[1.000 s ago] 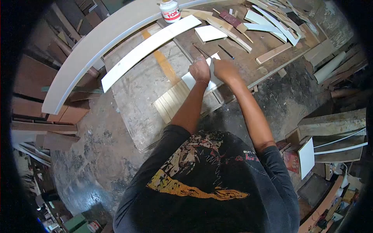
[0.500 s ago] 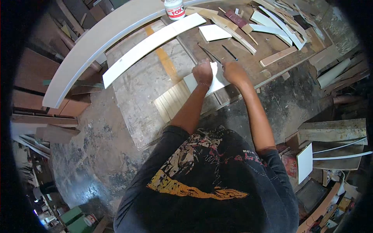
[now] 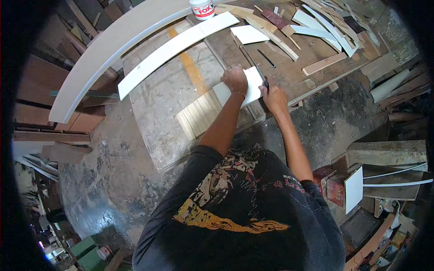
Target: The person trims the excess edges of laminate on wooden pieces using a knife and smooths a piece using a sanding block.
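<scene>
1. One left hand [image 3: 234,80] and one right hand [image 3: 274,96]: two hands.
2. One table [image 3: 158,122].
3. One tan curved board [image 3: 81,77] and one white curved board [image 3: 178,50]: two.
4. One near white piece [image 3: 254,80] and one far white piece [image 3: 250,34]: two.
5. One ribbed wood piece [image 3: 199,115].
6. One thin tool [image 3: 247,53].
7. One black pen or pencil [image 3: 266,58].
8. One white tub [image 3: 202,10].
9. One dark red strip [image 3: 275,21].
10. One round-ended wood bar [image 3: 324,64].
11. One pile of scraps [image 3: 326,28], too jumbled to count.
</scene>
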`<state>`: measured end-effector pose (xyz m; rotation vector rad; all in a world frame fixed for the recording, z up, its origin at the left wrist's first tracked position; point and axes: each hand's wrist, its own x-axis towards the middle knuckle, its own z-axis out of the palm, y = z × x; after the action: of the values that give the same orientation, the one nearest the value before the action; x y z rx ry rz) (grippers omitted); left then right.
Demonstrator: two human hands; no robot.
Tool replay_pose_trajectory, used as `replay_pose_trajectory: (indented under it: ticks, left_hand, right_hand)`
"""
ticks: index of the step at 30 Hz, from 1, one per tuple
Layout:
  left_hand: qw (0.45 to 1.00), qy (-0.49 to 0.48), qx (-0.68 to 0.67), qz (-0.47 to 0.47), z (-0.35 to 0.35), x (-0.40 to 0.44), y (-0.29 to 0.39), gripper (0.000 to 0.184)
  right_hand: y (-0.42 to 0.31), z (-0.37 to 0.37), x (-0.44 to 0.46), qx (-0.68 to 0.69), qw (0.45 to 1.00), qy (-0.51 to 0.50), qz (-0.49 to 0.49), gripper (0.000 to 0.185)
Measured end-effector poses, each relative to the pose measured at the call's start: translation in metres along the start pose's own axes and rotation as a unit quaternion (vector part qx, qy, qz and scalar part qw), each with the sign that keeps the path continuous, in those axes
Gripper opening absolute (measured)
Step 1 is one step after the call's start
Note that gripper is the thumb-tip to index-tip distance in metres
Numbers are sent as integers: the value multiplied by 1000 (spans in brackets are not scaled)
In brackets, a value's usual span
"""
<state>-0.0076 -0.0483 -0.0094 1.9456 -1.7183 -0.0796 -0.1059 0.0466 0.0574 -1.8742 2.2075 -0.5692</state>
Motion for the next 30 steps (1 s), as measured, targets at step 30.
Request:
replay_pose_trajectory:
  ticks: [30]
  left_hand:
    - [997, -20, -26, 67, -32, -51, -2, 39]
  right_hand:
    - [3, 12, -40, -43, 996, -3, -80, 58]
